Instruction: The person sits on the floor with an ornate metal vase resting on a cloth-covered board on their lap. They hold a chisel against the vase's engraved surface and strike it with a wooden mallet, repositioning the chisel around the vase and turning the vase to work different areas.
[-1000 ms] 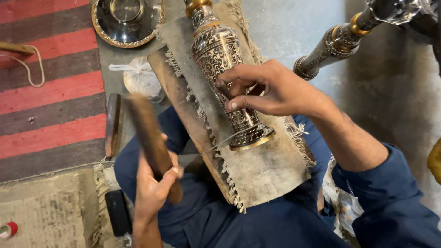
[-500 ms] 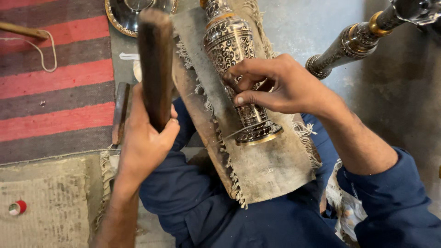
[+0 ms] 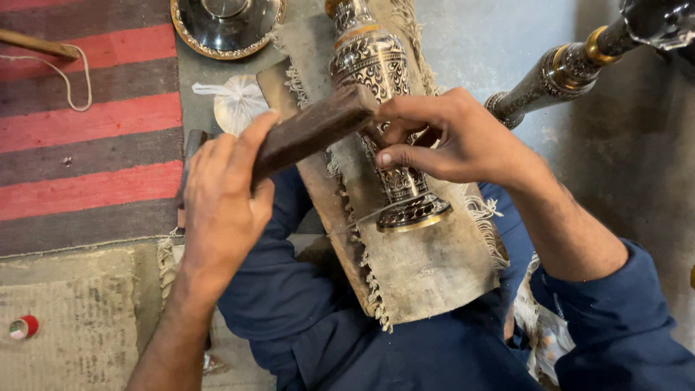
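1. The engraved silver-and-black metal vase-shaped stem (image 3: 380, 94), with brass-coloured bands and a flared foot, lies lengthways on a frayed tan pad over a wooden board (image 3: 434, 268) that rests across the person's lap, foot end toward the body.
2. It looks rigid and fairly heavy for its size, a turned metal piece. Being round, it would roll on the pad unless pinned.
3. The polished, patterned surface seems hard but easy to mar; the fine relief is the delicate part, not the body.
4. The narrow waist just above the foot looks like the safest place to grip, where fingers can wrap around and the flare stops slipping.
5. The right hand (image 3: 449, 137) is curled over exactly that waist, fingers bent narrowly and pinching something small against the metal; it is too hidden to tell what.
6. The left hand (image 3: 221, 195) is closed firmly around a dark brown wooden block-shaped mallet (image 3: 311, 130), whose far end meets the right hand's fingertips over the stem.
7. Nearby: a red-and-grey striped rug (image 3: 87, 137), a round dark metal dish (image 3: 224, 25) above, and a second ornate metal stem (image 3: 557, 72) at upper right.
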